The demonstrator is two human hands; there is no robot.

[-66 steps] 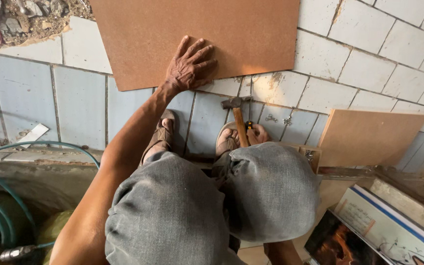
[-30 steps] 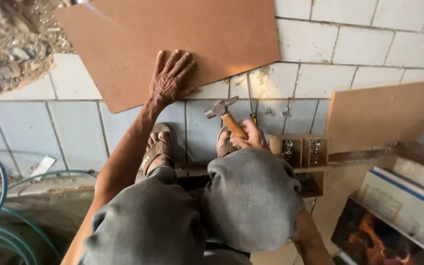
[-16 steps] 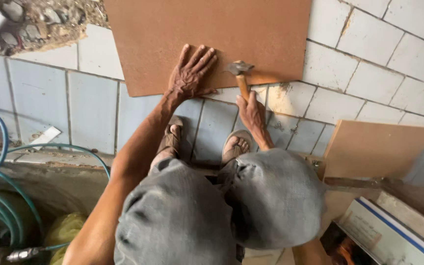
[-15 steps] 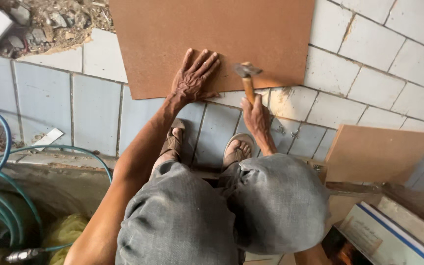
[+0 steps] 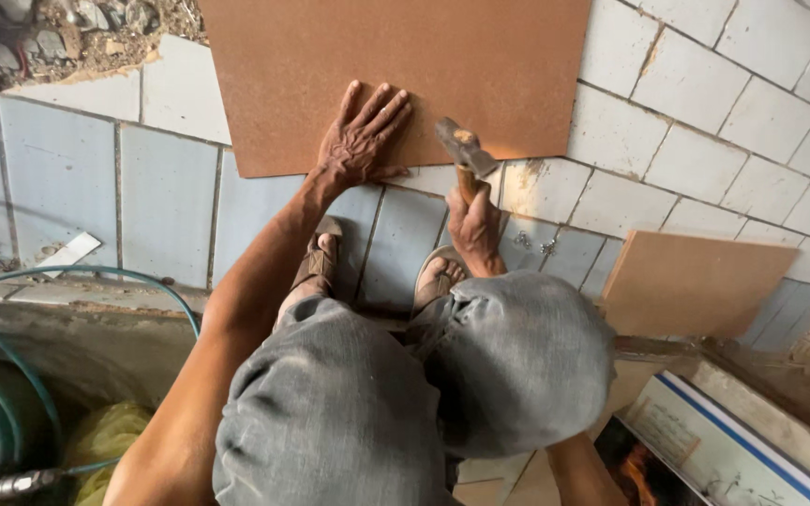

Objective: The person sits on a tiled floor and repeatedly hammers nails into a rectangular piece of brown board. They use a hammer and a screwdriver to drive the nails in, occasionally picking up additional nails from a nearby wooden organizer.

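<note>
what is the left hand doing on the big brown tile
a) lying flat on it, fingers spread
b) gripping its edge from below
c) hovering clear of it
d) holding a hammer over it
a: the left hand lies palm down with fingers spread on the large brown tile near its lower edge, while the hammer is in the right hand.

tiled floor (image 5: 161,187) bears brown tile (image 5: 405,66)
</note>
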